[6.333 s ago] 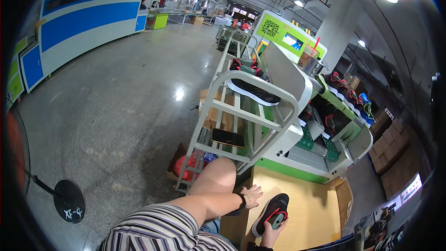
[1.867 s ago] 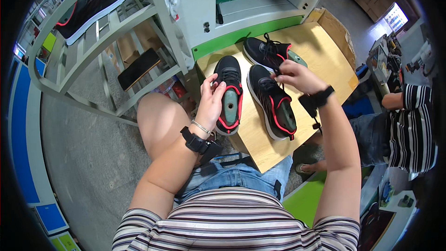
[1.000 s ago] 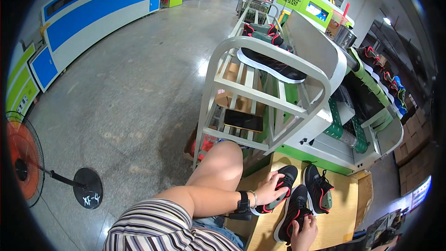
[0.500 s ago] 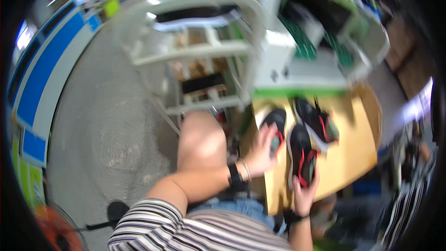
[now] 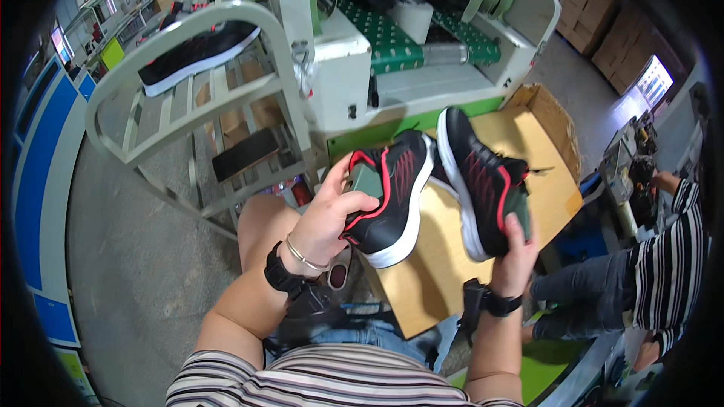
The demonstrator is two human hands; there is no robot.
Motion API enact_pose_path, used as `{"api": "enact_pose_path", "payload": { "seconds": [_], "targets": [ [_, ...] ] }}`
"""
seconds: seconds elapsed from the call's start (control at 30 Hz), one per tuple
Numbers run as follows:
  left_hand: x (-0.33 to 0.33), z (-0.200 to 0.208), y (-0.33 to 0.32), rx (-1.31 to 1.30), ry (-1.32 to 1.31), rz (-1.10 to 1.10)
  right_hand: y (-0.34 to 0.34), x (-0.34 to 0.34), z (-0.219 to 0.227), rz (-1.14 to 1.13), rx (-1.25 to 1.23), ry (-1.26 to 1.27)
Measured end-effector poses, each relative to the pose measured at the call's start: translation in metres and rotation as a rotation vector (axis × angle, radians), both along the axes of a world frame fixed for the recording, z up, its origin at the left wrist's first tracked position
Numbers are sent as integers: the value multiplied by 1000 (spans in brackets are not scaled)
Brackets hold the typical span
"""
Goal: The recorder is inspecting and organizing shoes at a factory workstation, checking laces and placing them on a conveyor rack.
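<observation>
My left hand (image 5: 323, 220) grips a black sneaker (image 5: 398, 207) with red trim and a white sole, its thumb over the green-grey insert in the shoe's opening. This sneaker is tilted, its white sole facing right. By the heel, my right hand (image 5: 519, 255) holds a second black sneaker (image 5: 477, 169) of the same look, toe pointing away and sole turned left. Both are above the wooden tabletop (image 5: 426, 286). Between them a dark part of another shoe (image 5: 441, 172) shows, mostly hidden.
Beyond the tabletop stands a machine with a green dotted conveyor belt (image 5: 381, 41). On the left, a metal rack (image 5: 192, 117) carries a black shoe (image 5: 200, 56). An open cardboard box (image 5: 554, 117) adjoins the table's right side. A person in a striped shirt (image 5: 667, 256) is at the far right.
The two sneakers have come up off the tabletop in my hands and tilted apart. My left hand has closed round its shoe. The view has swung, bringing the machine nearer the middle.
</observation>
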State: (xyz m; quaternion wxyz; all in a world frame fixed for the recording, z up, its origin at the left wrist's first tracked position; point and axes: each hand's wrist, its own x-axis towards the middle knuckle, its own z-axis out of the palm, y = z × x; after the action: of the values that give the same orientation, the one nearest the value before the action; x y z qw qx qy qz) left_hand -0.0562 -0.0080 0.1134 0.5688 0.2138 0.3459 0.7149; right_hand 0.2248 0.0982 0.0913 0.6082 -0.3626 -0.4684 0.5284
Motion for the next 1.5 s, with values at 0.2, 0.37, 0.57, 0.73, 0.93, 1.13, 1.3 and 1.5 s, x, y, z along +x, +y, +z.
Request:
{"api": "enact_pose_path", "payload": {
  "seconds": [0.2,0.37,0.57,0.73,0.93,1.13,1.3,1.5],
  "targets": [
    [7,76,138,374,589,392,198,-58,116,-96,454,-212],
    [-25,76,284,-207,1225,746,385,-101,92,36,566,-964],
    [-62,58,284,-36,1126,722,361,-112,38,153,562,-945],
    [-1,-26,143,142,1358,148,241,5,-48,733,208,-1160],
    [6,-143,116,-265,798,-157,62,-25,-66,225,163,-1450],
    [22,-124,111,-219,1185,-272,-57,-42,-62,298,122,-1374],
    [27,-101,84,-59,968,-205,-73,-51,-78,200,184,-1386],
    [42,-88,36,579,1658,-57,-70,-48,-93,211,200,-1344]
  ]
}}
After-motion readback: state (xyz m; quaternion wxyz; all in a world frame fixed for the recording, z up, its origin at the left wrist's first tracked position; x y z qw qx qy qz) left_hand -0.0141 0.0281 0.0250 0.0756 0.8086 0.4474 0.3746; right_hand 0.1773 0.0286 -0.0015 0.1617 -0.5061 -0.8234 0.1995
